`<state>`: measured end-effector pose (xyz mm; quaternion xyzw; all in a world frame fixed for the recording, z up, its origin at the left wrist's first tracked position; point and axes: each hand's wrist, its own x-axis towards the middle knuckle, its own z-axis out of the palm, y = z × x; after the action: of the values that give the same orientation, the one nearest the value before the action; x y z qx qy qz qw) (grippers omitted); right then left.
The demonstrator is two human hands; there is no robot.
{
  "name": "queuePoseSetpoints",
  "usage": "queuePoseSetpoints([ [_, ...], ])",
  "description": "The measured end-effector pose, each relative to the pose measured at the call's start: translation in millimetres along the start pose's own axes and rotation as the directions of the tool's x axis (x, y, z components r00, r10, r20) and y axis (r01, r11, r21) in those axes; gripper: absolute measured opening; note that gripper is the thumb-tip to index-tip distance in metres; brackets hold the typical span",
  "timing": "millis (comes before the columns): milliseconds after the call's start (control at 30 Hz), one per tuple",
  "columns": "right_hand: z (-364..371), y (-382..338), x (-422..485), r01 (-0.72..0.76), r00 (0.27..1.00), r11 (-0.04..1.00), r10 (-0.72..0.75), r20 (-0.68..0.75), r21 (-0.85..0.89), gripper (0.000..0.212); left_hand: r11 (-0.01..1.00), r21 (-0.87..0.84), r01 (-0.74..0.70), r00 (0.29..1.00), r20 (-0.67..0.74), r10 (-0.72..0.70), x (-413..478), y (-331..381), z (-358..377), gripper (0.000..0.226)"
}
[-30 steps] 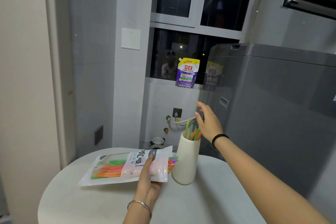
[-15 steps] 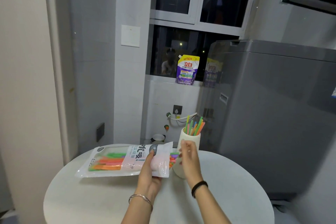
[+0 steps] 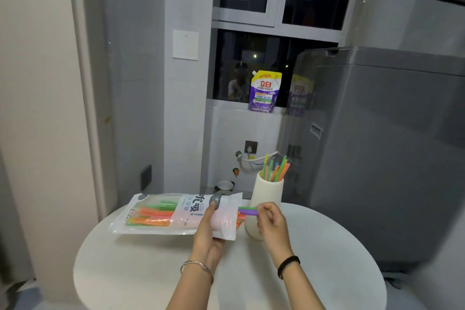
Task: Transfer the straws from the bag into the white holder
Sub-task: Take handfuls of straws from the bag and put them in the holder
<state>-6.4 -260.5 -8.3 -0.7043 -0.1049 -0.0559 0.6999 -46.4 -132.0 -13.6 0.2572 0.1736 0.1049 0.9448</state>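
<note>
Pinching purple straw (image 3: 247, 211) at its exposed end: my right hand (image 3: 271, 224). Straw lies level, long axis left-to-right, remainder inside bag (image 3: 156, 211), gripped by my left hand (image 3: 208, 236). White holder (image 3: 268, 191) stands just behind right hand; upending needed, I judge.

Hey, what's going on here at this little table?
A person is filling a white holder on the round table from a bag. The left hand grips the bag near its open end while the right hand pinches a purple straw poking out. Several straws stand in the holder; more lie in the bag.
</note>
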Motion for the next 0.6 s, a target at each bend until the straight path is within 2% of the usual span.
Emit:
queuePoseSetpoints([
  [67,-9,0,4,-0.046,0.993,0.995,0.055,-0.102,0.084,0.016,1.0,0.002,-0.005,1.0,-0.011,0.005,0,2,-2,0.02],
  [133,-12,1,5,-0.095,0.985,0.981,0.117,-0.125,0.167,0.015,1.0,0.029,0.003,1.0,0.011,-0.003,0,3,-2,0.026],
  [233,-4,2,1,-0.167,0.985,0.958,0.173,-0.006,0.232,0.014,0.998,0.065,0.014,1.0,0.008,-0.014,0,-1,-1,0.046],
  [333,5,1,-2,-0.203,0.979,0.95,0.196,0.055,0.236,0.014,0.999,0.044,0.005,1.0,-0.01,-0.005,0,-4,0,0.047],
  [433,3,-6,1,-0.183,0.974,0.95,0.21,-0.082,0.253,0.027,1.0,0.007,0.002,1.0,0.006,-0.002,0,-2,-2,0.034],
  [533,-10,-9,6,-0.13,0.93,0.919,0.243,-0.277,0.371,0.033,0.999,-0.043,-0.002,1.0,0.024,0.003,0,4,-4,0.022],
  [600,-14,-9,7,-0.11,0.914,0.903,0.256,-0.315,0.415,0.033,1.0,-0.016,0.005,0.999,0.047,-0.004,0,4,-5,0.02],
])
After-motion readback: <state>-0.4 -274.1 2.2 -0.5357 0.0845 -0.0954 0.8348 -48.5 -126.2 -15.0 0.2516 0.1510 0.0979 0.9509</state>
